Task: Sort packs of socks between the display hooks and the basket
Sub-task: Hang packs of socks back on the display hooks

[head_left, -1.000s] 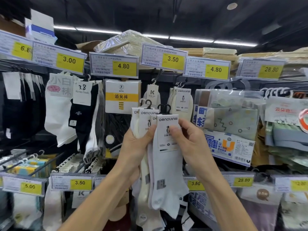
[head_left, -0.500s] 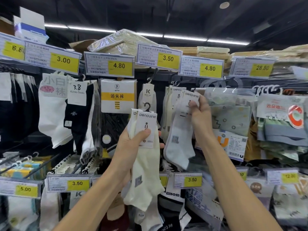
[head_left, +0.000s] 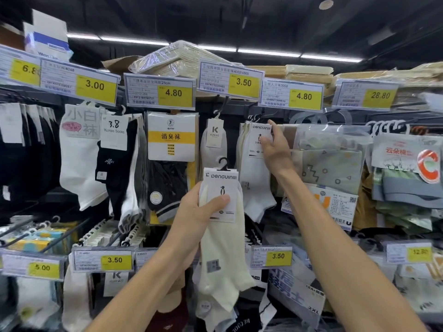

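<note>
My left hand grips a bundle of cream sock packs by the white penguin card, thumb across its front, at mid-height in front of the rack. My right hand is raised to the upper row. It pinches the right edge of the card of a white sock pack, index finger pointing up. That pack hangs on the display hook under the 4.80 tag, in front of several similar packs. No basket is in view.
Price tags line the top rail. Other socks hang to the left: a grey pack, a black pack with a yellow label, and black and white pairs. Clear bagged packs hang to the right. Lower hooks jut out.
My right hand carried the white pack from the bundle up and right to the upper hook, where it now hangs. My left hand stayed with the cream packs, slightly lower.
</note>
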